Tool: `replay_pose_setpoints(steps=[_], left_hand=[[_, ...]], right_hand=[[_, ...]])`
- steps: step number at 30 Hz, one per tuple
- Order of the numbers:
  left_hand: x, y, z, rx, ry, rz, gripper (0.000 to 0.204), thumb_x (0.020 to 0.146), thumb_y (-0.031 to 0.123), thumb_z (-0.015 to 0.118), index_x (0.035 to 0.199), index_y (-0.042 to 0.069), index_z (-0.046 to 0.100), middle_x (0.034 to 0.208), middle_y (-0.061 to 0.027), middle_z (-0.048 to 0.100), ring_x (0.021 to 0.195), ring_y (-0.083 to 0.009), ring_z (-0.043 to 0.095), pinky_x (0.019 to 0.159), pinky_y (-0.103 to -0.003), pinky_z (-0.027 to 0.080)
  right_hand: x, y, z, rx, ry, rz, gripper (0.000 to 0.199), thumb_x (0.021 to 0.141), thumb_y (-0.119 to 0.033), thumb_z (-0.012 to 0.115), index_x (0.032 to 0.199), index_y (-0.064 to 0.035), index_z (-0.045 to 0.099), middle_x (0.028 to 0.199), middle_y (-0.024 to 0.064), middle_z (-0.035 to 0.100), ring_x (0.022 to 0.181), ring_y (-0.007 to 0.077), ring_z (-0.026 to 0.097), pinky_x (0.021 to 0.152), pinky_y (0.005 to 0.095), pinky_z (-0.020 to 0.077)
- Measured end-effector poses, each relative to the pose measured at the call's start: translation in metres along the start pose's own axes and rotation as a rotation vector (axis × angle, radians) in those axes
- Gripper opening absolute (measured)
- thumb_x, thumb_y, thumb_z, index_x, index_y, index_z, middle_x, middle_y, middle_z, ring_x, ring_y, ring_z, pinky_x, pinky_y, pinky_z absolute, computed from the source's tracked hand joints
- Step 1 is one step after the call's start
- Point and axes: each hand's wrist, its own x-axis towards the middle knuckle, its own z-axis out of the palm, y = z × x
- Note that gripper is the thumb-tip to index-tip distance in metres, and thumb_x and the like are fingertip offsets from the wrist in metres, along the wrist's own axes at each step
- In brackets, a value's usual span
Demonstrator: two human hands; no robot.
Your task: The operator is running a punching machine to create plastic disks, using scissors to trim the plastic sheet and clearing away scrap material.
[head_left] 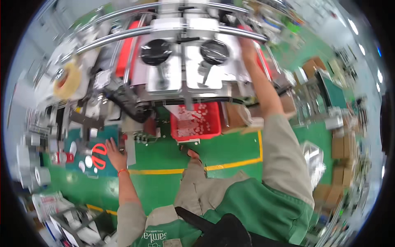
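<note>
My left hand (116, 155) rests at the right edge of a dark green mat (111, 133), fingers stretched out and holding nothing. Just left of it lie red-handled scissors (98, 156). My right arm reaches far forward, and my right hand (247, 46) is beside the right side of a machine, under a metal rail (242, 33). That hand is blurred and partly hidden, so its fingers do not show clearly. Between the arms, the machine carries two shiny metal plates (152, 84), with a black round disc (155, 52) and another black disc (214, 52) above them.
Below the machine stands a red bin (175, 132) with many small pale pieces. A yellowish tape roll (68, 80) sits at the left. Cardboard boxes (341, 150) are stacked at the right. Yellow lines (156, 171) mark the green floor. A crate (78, 224) stands lower left.
</note>
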Motion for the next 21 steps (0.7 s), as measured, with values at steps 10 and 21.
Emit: replay_pose_setpoints(steps=[10,21], left_hand=[[-0.020,-0.005,-0.019,-0.115,-0.042,-0.052,0.097,0.062,0.017,0.073,0.141,0.008,0.018,0.145,-0.0145,0.020,0.134,-0.0316,0.020,0.107,-0.043,0.024],[-0.045,-0.002,-0.019,0.035,-0.120,-0.065,0.092,0.059,0.006,0.066,0.140,0.013,0.022,0.145,-0.0096,0.021,0.133,-0.0315,0.022,0.106,-0.044,0.024]], right_hand=[[-0.039,-0.073,-0.059,-0.645,0.097,-0.306,0.022,0.086,-0.016,0.046,0.101,-0.0058,0.058,0.110,0.0127,0.056,0.103,0.0264,0.053,0.079,0.0388,0.0432],[-0.336,0.198,-0.107,0.644,-0.573,1.246,0.037,0.090,-0.037,0.047,0.090,-0.0021,0.060,0.057,0.0046,0.057,0.040,0.0150,0.048,0.036,0.0239,0.0377]])
